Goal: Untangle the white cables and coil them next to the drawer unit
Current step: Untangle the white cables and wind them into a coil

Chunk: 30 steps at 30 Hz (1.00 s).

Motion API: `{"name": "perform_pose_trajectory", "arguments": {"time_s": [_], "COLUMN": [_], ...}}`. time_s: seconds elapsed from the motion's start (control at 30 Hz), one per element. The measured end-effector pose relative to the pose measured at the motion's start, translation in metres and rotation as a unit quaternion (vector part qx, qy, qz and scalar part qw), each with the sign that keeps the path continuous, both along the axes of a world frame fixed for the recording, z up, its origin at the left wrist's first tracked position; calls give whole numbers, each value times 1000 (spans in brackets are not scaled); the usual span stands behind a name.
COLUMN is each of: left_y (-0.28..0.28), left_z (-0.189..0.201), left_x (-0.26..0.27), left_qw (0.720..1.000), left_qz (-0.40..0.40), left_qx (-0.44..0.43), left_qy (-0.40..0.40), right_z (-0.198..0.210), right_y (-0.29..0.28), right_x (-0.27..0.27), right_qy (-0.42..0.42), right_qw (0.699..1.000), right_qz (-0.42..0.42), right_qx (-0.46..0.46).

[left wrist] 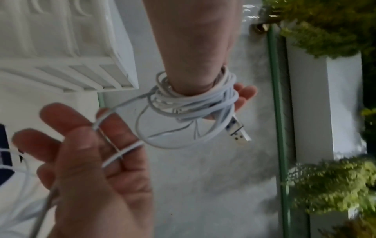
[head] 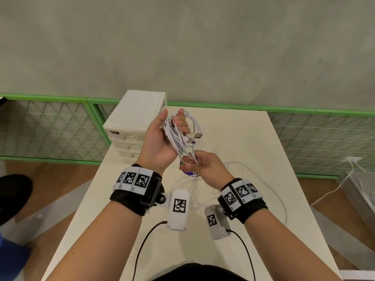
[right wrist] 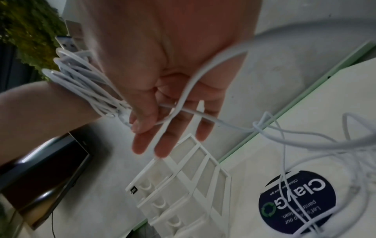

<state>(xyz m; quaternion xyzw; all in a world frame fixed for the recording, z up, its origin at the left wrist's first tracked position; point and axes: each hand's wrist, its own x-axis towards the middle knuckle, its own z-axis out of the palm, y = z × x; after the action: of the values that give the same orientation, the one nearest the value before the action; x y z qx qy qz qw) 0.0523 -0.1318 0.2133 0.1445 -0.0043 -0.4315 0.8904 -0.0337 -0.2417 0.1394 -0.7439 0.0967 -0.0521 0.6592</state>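
While coiled round left hand (head: 162, 138), white cables (head: 178, 136).

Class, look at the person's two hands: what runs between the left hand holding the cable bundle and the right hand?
A taut white cable strand runs from the bundle in the left hand to the right hand; clearest in the left wrist view.

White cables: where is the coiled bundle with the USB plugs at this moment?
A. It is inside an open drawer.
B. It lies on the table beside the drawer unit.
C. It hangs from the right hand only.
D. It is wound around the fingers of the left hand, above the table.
D: the coiled bundle wraps the left hand fingers, while the right hand pinches a loose strand below.
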Motion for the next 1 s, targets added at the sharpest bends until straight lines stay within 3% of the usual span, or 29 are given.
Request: {"name": "perform_pose_trajectory", "arguments": {"time_s": [0.1,0.2,0.3,0.43,0.6,0.73,1.0], "left_y": [0,1,1,4,5,6,10], "left_z": [2,2,-2,-6,-8,-3,-11], "left_x": [5,10,14,15,7,-3,-5], "left_qw": [999,996,990,986,998,977,922], "left_qz": [4,39,69,81,-41,-132,-139], "left_qx": [-9,-18,-12,1,44,115,281], "left_qy": [42,77,119,149,25,-122,-227], "right_z": [-2,7,9,0,-4,7,29], "right_y": [-7,-8,-8,-14,-17,-21,-52], "right_x": [3,2,1,-2,-4,-3,-11], "right_qy": [12,22,34,54,60,9,-103], "right_qw": [996,993,992,993,995,999,988], "right_qz": [-32,17,84,89,58,29,-118], "right_qx": [-78,-112,-87,-52,-60,-43,8]}}
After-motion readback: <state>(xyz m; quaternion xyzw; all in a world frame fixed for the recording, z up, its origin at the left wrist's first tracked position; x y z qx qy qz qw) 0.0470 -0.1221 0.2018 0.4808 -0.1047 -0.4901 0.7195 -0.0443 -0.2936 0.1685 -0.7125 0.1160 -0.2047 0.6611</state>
